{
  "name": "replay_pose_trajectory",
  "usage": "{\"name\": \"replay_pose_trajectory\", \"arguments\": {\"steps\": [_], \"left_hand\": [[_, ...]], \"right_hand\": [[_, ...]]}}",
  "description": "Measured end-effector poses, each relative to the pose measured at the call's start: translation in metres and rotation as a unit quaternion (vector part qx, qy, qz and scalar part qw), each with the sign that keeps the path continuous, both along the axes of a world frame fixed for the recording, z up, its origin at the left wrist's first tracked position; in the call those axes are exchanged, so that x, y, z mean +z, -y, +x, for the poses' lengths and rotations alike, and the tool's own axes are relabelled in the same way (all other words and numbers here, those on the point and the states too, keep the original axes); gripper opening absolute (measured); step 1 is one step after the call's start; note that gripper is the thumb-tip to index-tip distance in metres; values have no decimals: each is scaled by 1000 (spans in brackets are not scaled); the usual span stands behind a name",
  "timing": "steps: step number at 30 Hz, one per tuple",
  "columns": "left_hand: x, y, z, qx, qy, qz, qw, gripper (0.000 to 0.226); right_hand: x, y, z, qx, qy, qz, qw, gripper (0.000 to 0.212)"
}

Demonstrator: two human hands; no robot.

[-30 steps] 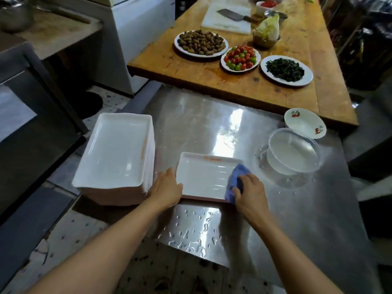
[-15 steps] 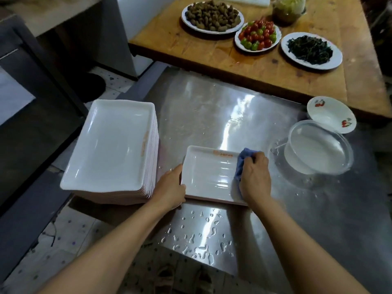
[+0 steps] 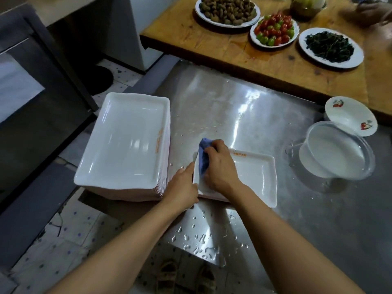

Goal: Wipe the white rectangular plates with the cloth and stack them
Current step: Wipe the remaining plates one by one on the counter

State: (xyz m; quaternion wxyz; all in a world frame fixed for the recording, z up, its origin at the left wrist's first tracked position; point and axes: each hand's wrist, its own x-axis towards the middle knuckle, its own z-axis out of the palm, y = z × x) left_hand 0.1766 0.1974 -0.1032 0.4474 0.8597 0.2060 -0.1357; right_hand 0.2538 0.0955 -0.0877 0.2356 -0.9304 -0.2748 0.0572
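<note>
1 white plate (image 3: 252, 177) lies flat on the wet steel table (image 3: 233, 115), just beside the stack (image 3: 125, 143) of like plates. Right hand (image 3: 220, 166) clutches the blue cloth (image 3: 204, 158), pressed to the plate's left end. Left hand (image 3: 182, 190) grips the near-left rim. Judged stiff, breakable and slippery when wet; best held by opposite rims.

wet steel table (image 3: 244, 107), plate stack (image 3: 125, 143), plate (image 3: 256, 177), bowls (image 3: 337, 153)
</note>
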Motion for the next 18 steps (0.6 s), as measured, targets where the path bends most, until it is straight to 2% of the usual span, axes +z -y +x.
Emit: {"name": "replay_pose_trajectory", "arguments": {"steps": [2,5,9,14,18], "left_hand": [[-3,-2,0,20,7,-44,999,68],[-9,-4,-4,53,21,-124,991,65],[-15,-6,-6,109,3,-245,963,64],[-15,-5,-5,130,-2,-272,954,66],[-10,0,-1,116,-9,-181,977,67]], "right_hand": [[5,7,-7,12,-43,12,999,39],[10,19,-26,46,-75,35,996,35],[14,35,-45,83,-97,23,992,32],[17,44,-59,117,-54,-43,991,34],[23,66,-60,95,-6,-113,989,23]]}}
